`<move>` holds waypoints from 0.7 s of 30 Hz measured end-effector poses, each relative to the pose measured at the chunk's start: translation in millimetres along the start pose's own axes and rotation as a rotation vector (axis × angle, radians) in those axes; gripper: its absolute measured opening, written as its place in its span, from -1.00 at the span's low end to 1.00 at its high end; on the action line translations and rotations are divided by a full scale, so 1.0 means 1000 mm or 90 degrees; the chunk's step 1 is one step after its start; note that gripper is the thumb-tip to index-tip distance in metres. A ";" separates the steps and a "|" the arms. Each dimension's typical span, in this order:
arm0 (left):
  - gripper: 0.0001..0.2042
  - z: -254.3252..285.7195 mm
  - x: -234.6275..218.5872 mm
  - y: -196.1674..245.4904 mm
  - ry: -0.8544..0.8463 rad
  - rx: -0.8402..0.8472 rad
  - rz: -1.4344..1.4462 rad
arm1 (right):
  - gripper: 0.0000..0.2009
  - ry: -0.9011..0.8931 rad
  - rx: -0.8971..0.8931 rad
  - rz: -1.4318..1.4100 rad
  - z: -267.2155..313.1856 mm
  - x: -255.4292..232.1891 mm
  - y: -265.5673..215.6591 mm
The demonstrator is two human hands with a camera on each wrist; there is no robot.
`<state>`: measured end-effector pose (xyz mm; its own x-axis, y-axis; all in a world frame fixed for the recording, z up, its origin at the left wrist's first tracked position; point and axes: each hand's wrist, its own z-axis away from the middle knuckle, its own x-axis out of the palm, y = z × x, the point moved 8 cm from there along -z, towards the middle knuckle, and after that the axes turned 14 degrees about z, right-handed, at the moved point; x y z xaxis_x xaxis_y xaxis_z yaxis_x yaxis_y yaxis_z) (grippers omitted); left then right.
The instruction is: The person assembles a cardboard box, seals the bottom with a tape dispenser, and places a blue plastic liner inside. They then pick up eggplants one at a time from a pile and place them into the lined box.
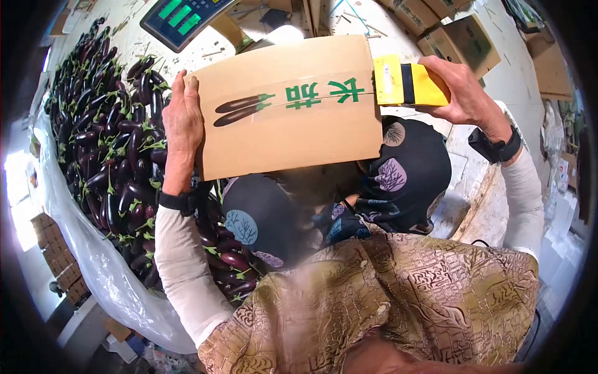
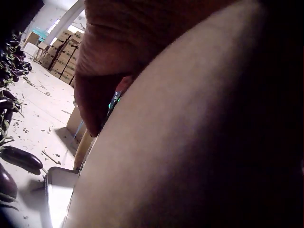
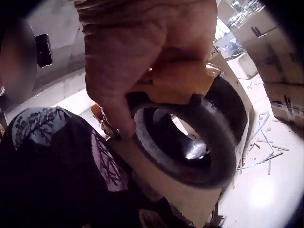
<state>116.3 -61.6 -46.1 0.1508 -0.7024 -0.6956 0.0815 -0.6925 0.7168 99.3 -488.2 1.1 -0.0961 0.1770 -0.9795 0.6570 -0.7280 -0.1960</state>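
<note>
A broad heap of dark eggplants (image 1: pixel 103 149) is spreading along the left of the carton, and clear plastic sheeting (image 1: pixel 103 274) is bordering that heap on the side farther from the carton. A person's patterned top (image 1: pixel 430 280) is filling the space on the near side of the carton, with bent knees in dark trousers (image 1: pixel 258 206) showing at its near edge. The cardboard carton (image 1: pixel 324 137) itself is lying in front of the person, between the two hands, its long face turning upward. A scale with a lit green display (image 1: pixel 187 19) is standing beyond the carton's far edge, toward its left end. The left hand (image 1: pixel 184 121) is pressing against the carton's left end, its fingers lying fairly straight. The right hand (image 1: pixel 464 93) is working at the carton's right end, its fingers clamping firmly round a yellow tape dispenser (image 1: pixel 427 86). This dispenser is overlapping the carton's right edge in the head view; whether it is touching, I cannot tell. Green characters (image 1: pixel 321 93) are running across the carton's upper face, with two printed eggplants (image 1: pixel 237 111) lying nearer its left end.
</note>
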 end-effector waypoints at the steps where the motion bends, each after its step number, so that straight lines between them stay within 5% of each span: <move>1: -0.47 0.001 0.000 0.000 -0.003 0.000 -0.002 | -0.40 -0.010 0.003 -0.028 0.000 0.005 0.002; 6: -0.49 0.000 0.000 0.005 0.011 0.052 0.014 | -0.39 0.034 -0.003 -0.120 0.011 0.048 0.007; 12: -0.49 0.000 0.000 0.009 -0.002 -0.005 0.038 | -0.32 0.097 0.059 -0.212 0.029 0.120 0.034; 21: -0.48 0.001 0.001 0.008 0.000 -0.017 0.049 | -0.45 -0.076 0.195 -0.154 0.094 0.166 0.075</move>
<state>116.3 -68.0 -41.2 0.1574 -0.7537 -0.6381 0.0962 -0.6314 0.7695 62.2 -575.7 -180.7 -0.3181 0.3027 -0.8984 0.3538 -0.8413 -0.4087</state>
